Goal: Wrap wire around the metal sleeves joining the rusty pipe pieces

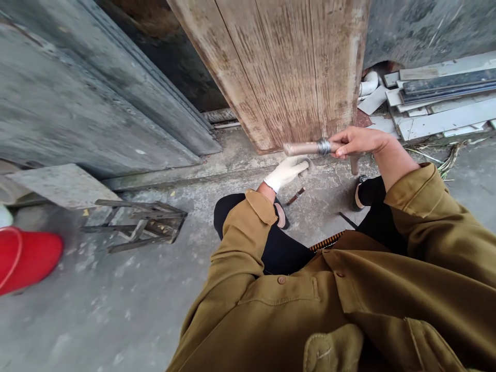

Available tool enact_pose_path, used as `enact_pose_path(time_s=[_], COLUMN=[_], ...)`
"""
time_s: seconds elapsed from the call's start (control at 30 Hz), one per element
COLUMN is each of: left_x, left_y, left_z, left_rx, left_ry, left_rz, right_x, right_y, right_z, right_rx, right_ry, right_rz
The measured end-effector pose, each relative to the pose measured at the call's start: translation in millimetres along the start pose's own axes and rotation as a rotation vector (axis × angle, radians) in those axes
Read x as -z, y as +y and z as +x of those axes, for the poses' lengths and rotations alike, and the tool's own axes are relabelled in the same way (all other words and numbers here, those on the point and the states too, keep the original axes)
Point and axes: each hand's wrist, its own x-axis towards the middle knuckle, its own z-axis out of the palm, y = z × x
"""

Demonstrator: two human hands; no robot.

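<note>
My right hand [358,140], bare, is closed around a wooden rod [300,149] with a coil of silvery wire [324,146] wound about it. The rod points left in front of the lower end of a wooden plank panel [298,77]. Below my right hand a short wooden piece [354,164] sticks down; I cannot tell if it joins the rod. My left hand [287,173], in a white glove, is just below the rod with its fingers curled in. Something greyish shows at its fingertips, either a small object or soiled glove. A short brown stick-like tool [296,196] lies on the concrete between my feet.
To the left stand a small wooden stool frame [143,225] and a red bucket [29,256]. Large grey panels [96,113] lean at the upper left. Stacked white boards [442,111] and a white pipe [369,84] are at the right. A thin dark strip [347,220] lies near my right foot.
</note>
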Motion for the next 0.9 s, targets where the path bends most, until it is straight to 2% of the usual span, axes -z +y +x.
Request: enact_pose_path(time_s=[0.1, 0.17, 0.27, 0.33, 0.43, 0.5, 0.6, 0.63, 0.67, 0.73, 0.8, 0.9], left_x=[-4.4, -6.2, -7.2, -6.8, -4.0, -0.4, 6.4, 8.4, 9.9, 10.4, 7.5, -0.9], left_y=[8.5, 14.5, 18.5, 16.4, 8.4, 3.5, 1.0, 1.3, 1.8, 2.8, 2.7, 1.3], left_z=[-2.1, -4.4, -7.0, -7.1, -4.5, -2.3, -0.9, -1.0, -1.2, -1.8, -2.1, -1.7], left_rx=[0.052, 0.095, 0.085, 0.063, 0.024, -0.004, -0.009, 0.000, 0.012, 0.032, 0.035, 0.009], left_ry=[-0.122, -0.166, -0.233, -0.255, -0.236, -0.207, -0.153, -0.133, -0.102, -0.015, 0.028, -0.071], left_rz=[-0.025, -0.013, 0.042, 0.115, 0.245, 0.325, 0.395, 0.379, 0.336, 0.190, 0.038, -0.077], right_x=[2.1, -0.3, -7.2, -14.2, -26.1, -31.9, -31.4, -28.6, -25.0, -17.1, -11.5, -10.5], right_y=[0.1, -0.1, 2.5, 6.2, 10.3, 10.2, 6.4, 4.7, 3.1, 0.7, 0.0, 3.0], right_z=[-4.3, -1.6, 10.0, 20.0, 31.8, 34.8, 30.1, 26.5, 22.3, 13.6, 7.4, 7.8], right_rx=[0.002, -0.075, -0.285, -0.413, -0.492, -0.502, -0.478, -0.430, -0.358, -0.164, 0.020, 0.148], right_ry=[0.184, 0.266, 0.365, 0.349, 0.161, -0.041, -0.403, -0.476, -0.495, -0.365, -0.133, 0.182], right_rz=[0.027, -0.047, -0.345, -0.607, -0.839, -0.829, -0.564, -0.430, -0.294, -0.058, 0.110, 0.233])
